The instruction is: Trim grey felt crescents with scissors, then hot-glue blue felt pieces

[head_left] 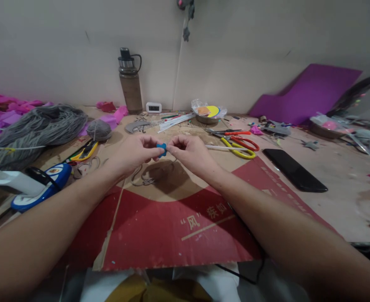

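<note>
Over the cardboard sheet, a small blue piece with a wavy, star-like outline (162,149) is pinched between the thumb and fingers of my left hand (137,150). The fingertips of my right hand (187,149) are closed at its right edge; any thread between them is too small to make out. Below both hands, a loose loop of grey yarn (147,181) lies on the cardboard (159,235), partly in shadow. Red-handled scissors (246,142) and yellow-handled pliers (241,154) rest just right of my right hand, near a thin white stick (224,147).
A bottle (130,88), small clock (153,108) and white sticks (177,122) are by the wall. Grey yarn (46,126), a yellow cutter (86,152) and a blue power strip (40,186) occupy the left. A phone (293,170) and purple sheet (310,92) are at right.
</note>
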Available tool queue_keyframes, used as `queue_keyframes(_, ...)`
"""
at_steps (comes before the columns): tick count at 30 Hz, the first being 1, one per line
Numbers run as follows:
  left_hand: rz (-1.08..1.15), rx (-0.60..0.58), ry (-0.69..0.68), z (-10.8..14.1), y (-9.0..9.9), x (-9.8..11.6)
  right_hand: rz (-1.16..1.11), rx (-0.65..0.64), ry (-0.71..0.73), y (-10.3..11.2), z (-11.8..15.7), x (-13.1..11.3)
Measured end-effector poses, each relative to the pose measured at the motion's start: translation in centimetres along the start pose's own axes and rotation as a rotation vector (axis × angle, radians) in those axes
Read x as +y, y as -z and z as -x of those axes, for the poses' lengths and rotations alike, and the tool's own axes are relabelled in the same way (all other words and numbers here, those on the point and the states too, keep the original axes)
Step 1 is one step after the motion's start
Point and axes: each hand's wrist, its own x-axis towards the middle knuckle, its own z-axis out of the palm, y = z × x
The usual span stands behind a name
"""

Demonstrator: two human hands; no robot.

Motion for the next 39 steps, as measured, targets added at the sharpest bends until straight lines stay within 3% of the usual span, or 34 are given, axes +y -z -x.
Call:
queue_keyframes(8, -0.171, 0.045, 0.037, 0.0, 0.1, 0.0, -0.006, -0.057, 0.012, 0.2, 0.1, -0.1)
queue_keyframes(14, -0.043, 0.034, 0.038, -0.3, -0.3, -1.1, -0.011, -0.095, -0.020, 0.5, 0.0, 0.1)
queue_keyframes(22, 0.159, 0.004, 0.103, 0.1, -0.8, -0.4, 0.022, -0.076, -0.032, 0.4, -0.1, 0.3)
queue_keyframes(39, 0.131, 0.042, 0.159, 0.1, -1.1, -0.5, 0.057, -0.058, 0.048, 0.1, 0.0, 0.6)
